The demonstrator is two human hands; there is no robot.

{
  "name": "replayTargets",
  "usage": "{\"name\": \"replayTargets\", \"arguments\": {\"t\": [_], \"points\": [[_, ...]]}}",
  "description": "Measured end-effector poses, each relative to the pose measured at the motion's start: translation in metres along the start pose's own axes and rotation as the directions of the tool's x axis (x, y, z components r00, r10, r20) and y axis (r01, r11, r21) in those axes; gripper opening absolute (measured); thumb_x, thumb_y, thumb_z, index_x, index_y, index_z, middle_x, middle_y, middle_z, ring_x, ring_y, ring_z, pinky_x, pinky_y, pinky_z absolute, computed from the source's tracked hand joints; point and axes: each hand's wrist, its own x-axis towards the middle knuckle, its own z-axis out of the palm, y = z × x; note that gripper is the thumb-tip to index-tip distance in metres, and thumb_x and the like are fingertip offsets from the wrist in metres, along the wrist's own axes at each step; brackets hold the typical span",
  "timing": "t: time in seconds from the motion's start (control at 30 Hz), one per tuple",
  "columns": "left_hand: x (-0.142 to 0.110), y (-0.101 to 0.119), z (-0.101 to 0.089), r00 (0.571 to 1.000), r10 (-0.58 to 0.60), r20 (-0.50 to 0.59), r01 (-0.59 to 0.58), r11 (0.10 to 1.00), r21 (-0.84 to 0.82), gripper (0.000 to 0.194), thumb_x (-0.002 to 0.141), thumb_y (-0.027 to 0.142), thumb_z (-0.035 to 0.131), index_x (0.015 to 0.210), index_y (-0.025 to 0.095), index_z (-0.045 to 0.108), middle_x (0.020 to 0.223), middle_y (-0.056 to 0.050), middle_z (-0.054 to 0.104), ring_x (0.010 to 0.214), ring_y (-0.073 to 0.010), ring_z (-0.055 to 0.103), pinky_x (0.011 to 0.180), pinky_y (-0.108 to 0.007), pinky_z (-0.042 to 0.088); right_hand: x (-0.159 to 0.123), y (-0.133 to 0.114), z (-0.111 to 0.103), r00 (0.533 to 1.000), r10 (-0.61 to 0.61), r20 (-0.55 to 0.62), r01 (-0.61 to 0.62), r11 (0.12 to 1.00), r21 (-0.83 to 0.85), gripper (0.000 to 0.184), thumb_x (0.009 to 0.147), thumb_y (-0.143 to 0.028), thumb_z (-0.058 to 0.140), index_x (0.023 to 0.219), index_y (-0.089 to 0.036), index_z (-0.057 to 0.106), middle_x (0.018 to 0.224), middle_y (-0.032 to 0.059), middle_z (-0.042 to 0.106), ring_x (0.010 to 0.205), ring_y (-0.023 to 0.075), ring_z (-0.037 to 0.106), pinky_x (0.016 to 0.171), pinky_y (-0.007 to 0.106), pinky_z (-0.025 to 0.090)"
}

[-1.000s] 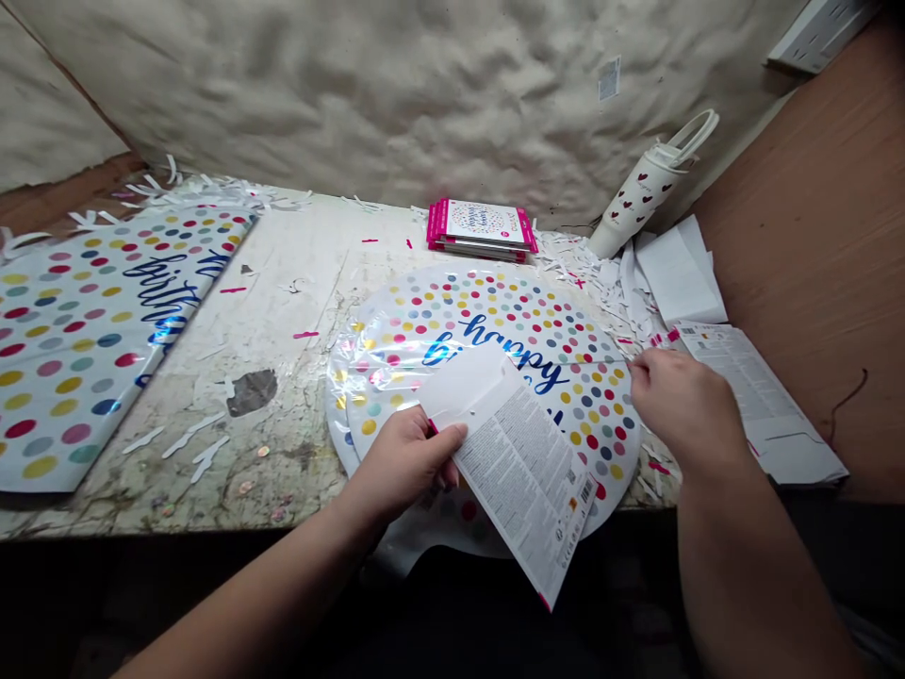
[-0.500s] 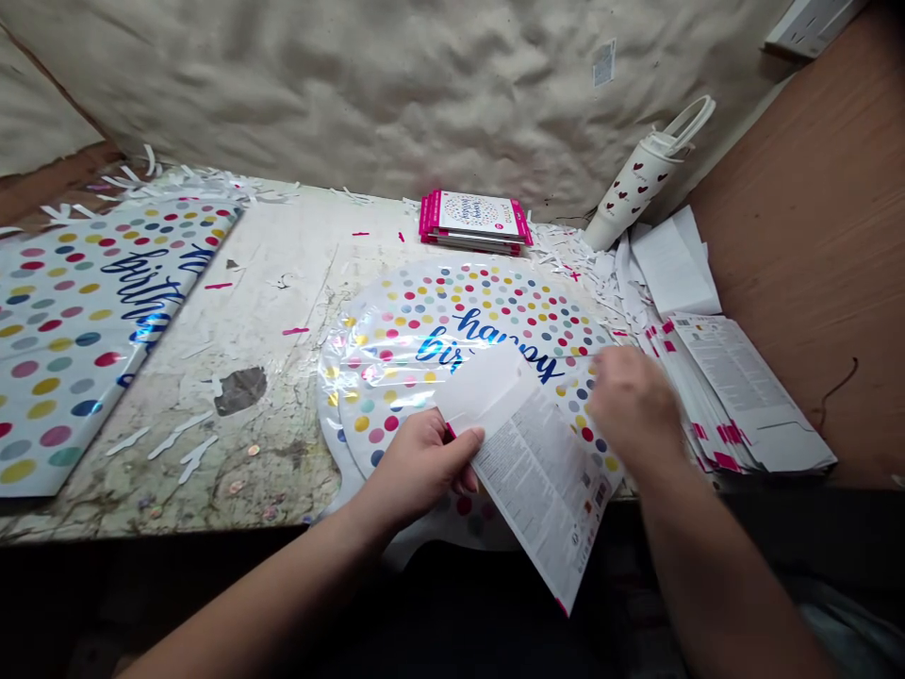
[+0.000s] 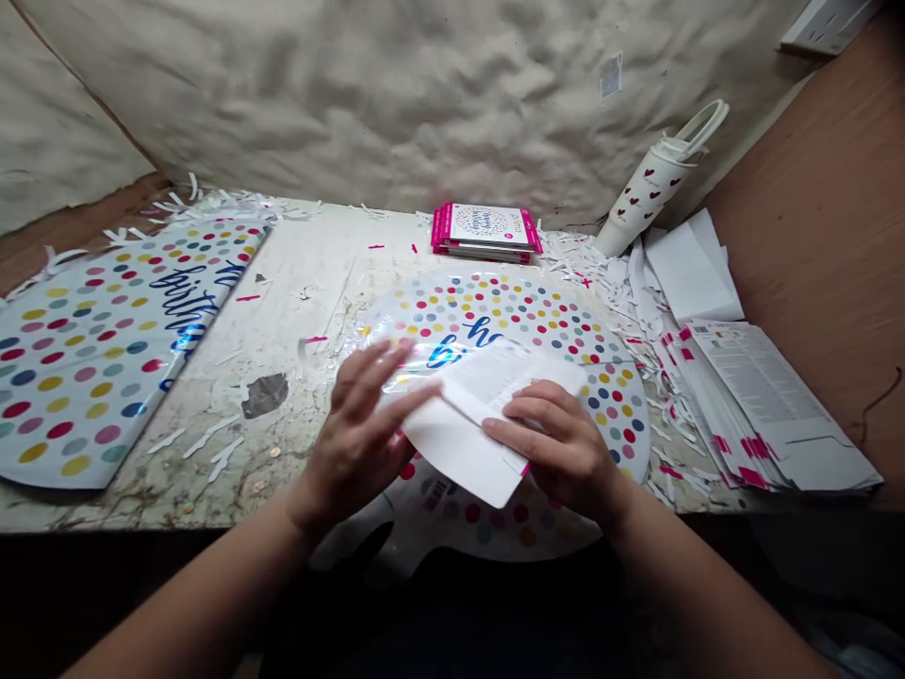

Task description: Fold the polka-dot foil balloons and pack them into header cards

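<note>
A white card sleeve [image 3: 459, 443] is held above a polka-dot foil balloon [image 3: 509, 316] lying on the surface [image 3: 297, 264]. The sleeve is gripped by the curled fingers [image 3: 537, 405] of the right hand [image 3: 558, 448]; the left hand [image 3: 360, 438] is laid against it with fingers extended, its grip indiscernible. Printed card sleeves [image 3: 764, 405] are stacked at right, and pink-edged packs [image 3: 485, 234] are piled at the back.
</note>
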Motion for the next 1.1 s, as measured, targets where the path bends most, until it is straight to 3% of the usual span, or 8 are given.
{"name": "replayTargets", "arguments": {"t": [0.13,0.33,0.5,0.63,0.73,0.83,1.0,1.1], "points": [[-0.026,-0.007,0.005,0.880,0.280,0.384,-0.290,0.957,-0.033,0.023,0.087,0.013,0.045,0.102,0.021,0.060,0.112,-0.009,0.064,0.110,-0.0237,0.055,0.098,-0.044,0.041,-0.025,-0.001,0.016,0.993,-0.054,0.106,0.060,0.996,-0.061,0.031,0.086,-0.014,0.043,0.113,-0.016,0.060,0.100,0.0131,0.066,0.101,0.0253,0.058,0.084,0.046,0.049],[-0.039,0.013,0.019,0.841,0.264,0.471,-0.248,0.964,-0.098,0.022,0.087,0.011,0.040,0.094,0.013,0.061,0.111,-0.017,0.062,0.104,-0.0270,0.056,0.088,-0.043,0.047,-0.050,-0.031,0.030,0.972,0.018,0.233,0.008,0.994,-0.113,0.029,0.087,-0.012,0.041,0.109,-0.012,0.059,0.107,0.0166,0.064,0.109,0.0292,0.055,0.086,0.047,0.048],[-0.017,0.011,0.022,0.808,-0.008,0.588,0.112,0.984,-0.140,0.015,0.087,0.022,0.045,0.085,0.018,0.059,0.092,-0.008,0.064,0.090,-0.0208,0.056,0.082,-0.035,0.046,-0.030,-0.028,0.026,0.901,0.295,0.317,-0.300,0.953,-0.034,0.017,0.087,-0.016,0.045,0.085,-0.015,0.062,0.085,0.0085,0.064,0.083,0.0197,0.059,0.075,0.035,0.049],[0.002,0.006,0.029,0.688,-0.280,0.669,0.332,0.942,0.052,0.016,0.082,0.032,0.053,0.072,0.019,0.054,0.074,-0.003,0.058,0.075,-0.0202,0.054,0.064,-0.030,0.042,-0.009,-0.013,0.023,0.791,0.480,0.379,-0.464,0.875,-0.140,0.013,0.085,-0.024,0.051,0.087,-0.016,0.061,0.084,0.0074,0.062,0.079,0.0193,0.058,0.070,0.033,0.050],[0.010,0.001,0.032,0.672,-0.314,0.671,0.277,0.946,0.166,0.020,0.079,0.038,0.056,0.075,0.019,0.053,0.078,-0.005,0.056,0.077,-0.0228,0.053,0.063,-0.030,0.039,0.000,-0.009,0.022,0.861,0.299,0.411,-0.219,0.948,-0.230,0.033,0.082,-0.020,0.055,0.115,-0.020,0.054,0.116,0.0121,0.057,0.108,0.0277,0.051,0.086,0.044,0.045],[0.017,-0.008,0.030,0.662,-0.306,0.684,0.228,0.952,0.205,0.027,0.079,0.044,0.055,0.081,0.017,0.051,0.081,-0.006,0.055,0.075,-0.0225,0.053,0.061,-0.030,0.037,0.006,-0.013,0.027,0.834,0.120,0.538,0.030,0.964,-0.263,0.042,0.083,-0.014,0.051,0.124,-0.023,0.048,0.131,0.0138,0.049,0.118,0.0331,0.045,0.088,0.050,0.044],[0.032,-0.035,0.019,0.477,-0.230,0.848,0.345,0.937,0.060,0.017,0.070,0.027,0.063,0.078,0.019,0.050,0.077,0.000,0.056,0.068,-0.0160,0.052,0.055,-0.023,0.035,0.015,-0.010,0.046,0.807,0.057,0.588,0.183,0.923,-0.339,0.045,0.089,-0.017,0.044,0.134,-0.018,0.040,0.136,0.0177,0.043,0.119,0.0394,0.044,0.086,0.061,0.042],[0.030,-0.033,0.005,0.557,-0.220,0.801,0.387,0.922,-0.016,0.013,0.071,0.023,0.060,0.081,0.019,0.052,0.080,-0.001,0.057,0.072,-0.0156,0.052,0.060,-0.023,0.037,0.015,0.001,0.050,0.803,-0.022,0.595,0.292,0.886,-0.360,0.043,0.088,-0.013,0.042,0.131,-0.008,0.043,0.131,0.0204,0.047,0.114,0.0375,0.051,0.083,0.054,0.049]]}}
